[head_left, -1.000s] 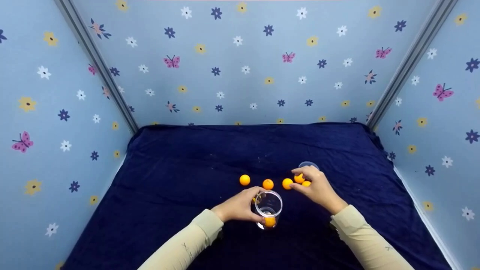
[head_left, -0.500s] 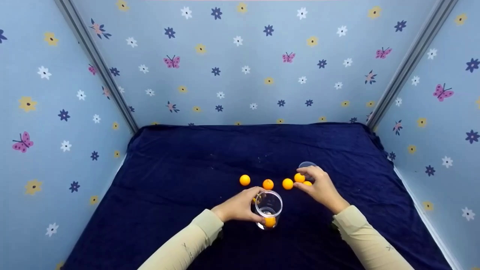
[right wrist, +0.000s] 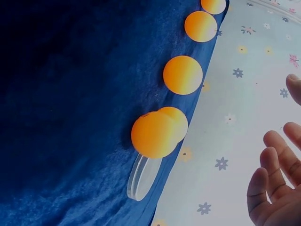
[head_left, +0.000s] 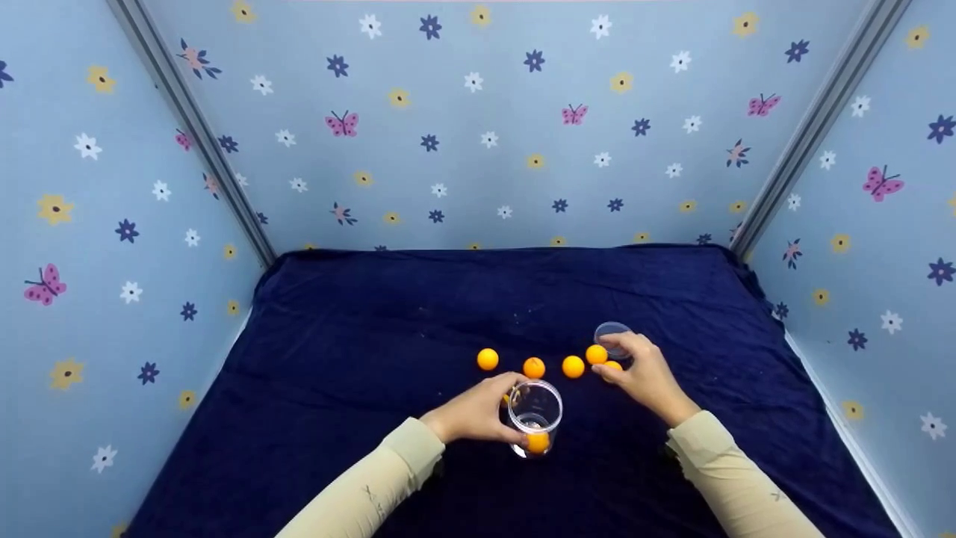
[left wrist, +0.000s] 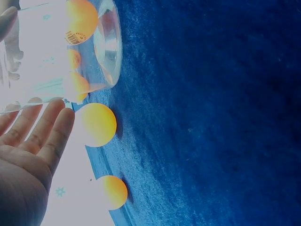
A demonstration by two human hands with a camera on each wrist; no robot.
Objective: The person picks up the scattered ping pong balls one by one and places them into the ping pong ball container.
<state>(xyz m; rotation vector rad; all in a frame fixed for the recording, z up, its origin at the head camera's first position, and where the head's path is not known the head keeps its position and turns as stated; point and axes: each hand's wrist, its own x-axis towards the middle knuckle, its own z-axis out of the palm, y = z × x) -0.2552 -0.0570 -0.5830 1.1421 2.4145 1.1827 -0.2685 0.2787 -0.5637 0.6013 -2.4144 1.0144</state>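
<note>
My left hand grips a clear plastic jar from its left side, thumb in front and fingers behind. The jar stands upright with its mouth uncovered. An orange ping-pong ball shows at its bottom. Over the right end of a loose row of ping-pong balls hovers my right hand, thumb and fingers spread apart and holding nothing. Nearest to it are a ball and another ball, partly hidden by the thumb. Behind those fingers lies a clear round lid, partly covered in the head view.
More ping-pong balls lie beyond the jar: a left one, a middle one and a right one. Another peeks out between left hand and jar. Dark blue cloth covers the table; patterned walls enclose it.
My right hand has drawn a little to the right, away from the row, uncovering more of the balls and lid. My left hand and the jar have stayed put.
</note>
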